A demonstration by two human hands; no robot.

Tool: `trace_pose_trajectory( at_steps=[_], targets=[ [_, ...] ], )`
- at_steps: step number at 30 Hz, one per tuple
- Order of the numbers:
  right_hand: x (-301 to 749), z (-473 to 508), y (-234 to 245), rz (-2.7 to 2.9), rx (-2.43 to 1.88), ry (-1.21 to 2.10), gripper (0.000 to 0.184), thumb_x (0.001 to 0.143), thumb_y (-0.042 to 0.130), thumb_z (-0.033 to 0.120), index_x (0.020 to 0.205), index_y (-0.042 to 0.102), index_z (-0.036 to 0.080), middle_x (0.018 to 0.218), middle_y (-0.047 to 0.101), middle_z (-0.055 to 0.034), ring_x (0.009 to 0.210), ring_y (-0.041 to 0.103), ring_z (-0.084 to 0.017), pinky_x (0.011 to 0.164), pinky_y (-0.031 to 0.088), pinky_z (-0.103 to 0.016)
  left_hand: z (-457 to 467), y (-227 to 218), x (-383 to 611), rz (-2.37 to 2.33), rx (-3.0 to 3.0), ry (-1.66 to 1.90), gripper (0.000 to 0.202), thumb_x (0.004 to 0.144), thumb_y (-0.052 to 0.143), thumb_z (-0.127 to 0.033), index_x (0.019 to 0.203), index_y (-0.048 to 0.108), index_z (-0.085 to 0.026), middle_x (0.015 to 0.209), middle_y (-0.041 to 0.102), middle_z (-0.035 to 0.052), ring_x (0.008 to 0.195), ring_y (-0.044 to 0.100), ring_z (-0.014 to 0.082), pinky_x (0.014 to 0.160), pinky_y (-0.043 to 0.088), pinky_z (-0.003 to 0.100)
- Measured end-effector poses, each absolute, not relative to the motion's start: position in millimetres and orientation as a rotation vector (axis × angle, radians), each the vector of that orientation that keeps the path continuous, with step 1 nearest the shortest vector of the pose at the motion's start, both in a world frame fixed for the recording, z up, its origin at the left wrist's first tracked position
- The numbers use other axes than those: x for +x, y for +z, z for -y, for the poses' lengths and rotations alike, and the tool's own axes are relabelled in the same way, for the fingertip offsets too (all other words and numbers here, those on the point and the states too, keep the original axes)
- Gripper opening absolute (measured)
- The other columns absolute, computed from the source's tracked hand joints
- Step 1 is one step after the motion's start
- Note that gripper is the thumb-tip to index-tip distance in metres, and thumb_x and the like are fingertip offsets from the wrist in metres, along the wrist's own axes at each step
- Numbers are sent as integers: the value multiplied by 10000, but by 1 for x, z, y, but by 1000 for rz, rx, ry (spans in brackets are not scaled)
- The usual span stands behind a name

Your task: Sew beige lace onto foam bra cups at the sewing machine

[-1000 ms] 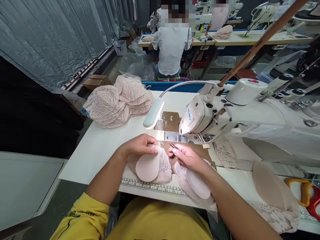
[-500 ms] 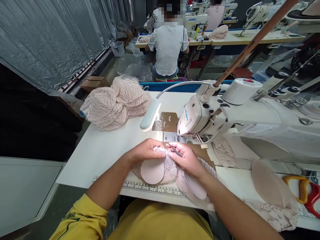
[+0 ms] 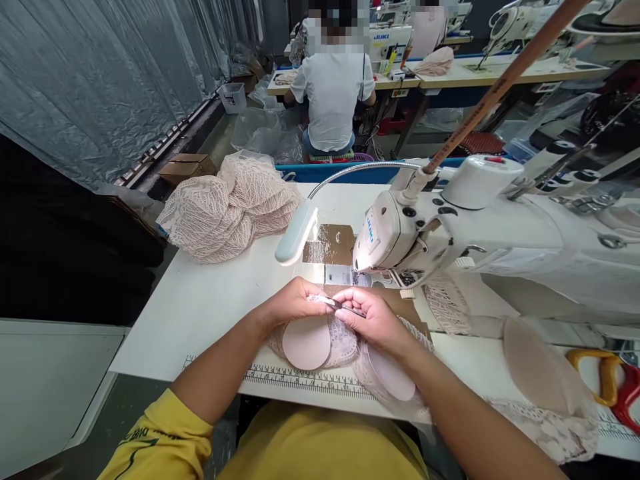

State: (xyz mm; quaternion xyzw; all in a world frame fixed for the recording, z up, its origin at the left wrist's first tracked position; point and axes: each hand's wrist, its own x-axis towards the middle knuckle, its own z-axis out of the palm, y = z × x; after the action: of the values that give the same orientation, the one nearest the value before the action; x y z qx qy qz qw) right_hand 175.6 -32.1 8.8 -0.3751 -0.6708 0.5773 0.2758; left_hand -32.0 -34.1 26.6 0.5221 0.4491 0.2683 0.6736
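Silvery curtain (image 3: 115, 80) runs down the left of the room, with black cloth (image 3: 65, 233) nearer the camera. A white table (image 3: 165, 320) spreads across the middle; from its right side a sewing machine (image 3: 525, 227) juts in, its head blocking part of the tabletop. Behind, a co-worker (image 3: 333, 100) in a white shirt sits back-turned at another table (image 3: 505, 75). A brown pole (image 3: 500, 97) slants up from the machine and cuts across the view of that table.

On the near table's far left corner sits a heap of lace (image 3: 225, 210), with a cardboard box (image 3: 187, 167) beyond it. A lamp (image 3: 296, 237) on a bent neck leans over the table between heap and machine head. At the right edge, beside another lace piece (image 3: 545, 427), lie scissors (image 3: 620, 393) with orange and red handles.

The workpiece (image 3: 343, 343), pale lace with two smooth pads (image 3: 306, 343), lies at the near edge, partly over a printed ruler (image 3: 300, 381). The left hand (image 3: 295, 303) pinches its upper edge between thumb and fingers. The right hand (image 3: 373, 320) is curled nearly closed around a slim dark tool (image 3: 353, 311), whose tip reaches the left fingertips. The right hand and forearm hide some of the lace below.
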Motion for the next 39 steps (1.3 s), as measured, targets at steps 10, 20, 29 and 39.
trace_pose_trajectory(
  at_steps=[10,20,29,39],
  targets=[
    [173,32,11,1791,-1047,1496,199,835,622,385,846,645,187,832,658,-41,749,612,-165,668,492,-296,32,23,-32,-967,1256,557,329,666,776,-413,701,698,-96,603,509,-10,595,400,97,558,277,232],
    [171,32,14,1879,-1048,1483,172,833,602,361,833,601,190,759,606,-10,676,547,-143,608,433,-275,33,17,-28,-941,1331,490,453,689,753,-436,536,467,-119,550,305,-55,549,250,61,500,153,224],
    [168,32,6,1646,-1055,1661,295,733,692,365,885,492,210,748,521,29,688,520,-139,619,428,-267,32,20,-21,-1004,1362,537,335,755,689,-431,792,710,-99,712,602,36,659,498,125,585,370,221],
    [208,28,26,2220,-1485,939,52,802,517,232,833,558,229,741,622,-7,689,546,-193,637,378,-309,8,27,-40,-1324,1776,283,244,767,603,-379,720,588,-140,581,515,-23,495,455,101,463,315,199]
  ],
)
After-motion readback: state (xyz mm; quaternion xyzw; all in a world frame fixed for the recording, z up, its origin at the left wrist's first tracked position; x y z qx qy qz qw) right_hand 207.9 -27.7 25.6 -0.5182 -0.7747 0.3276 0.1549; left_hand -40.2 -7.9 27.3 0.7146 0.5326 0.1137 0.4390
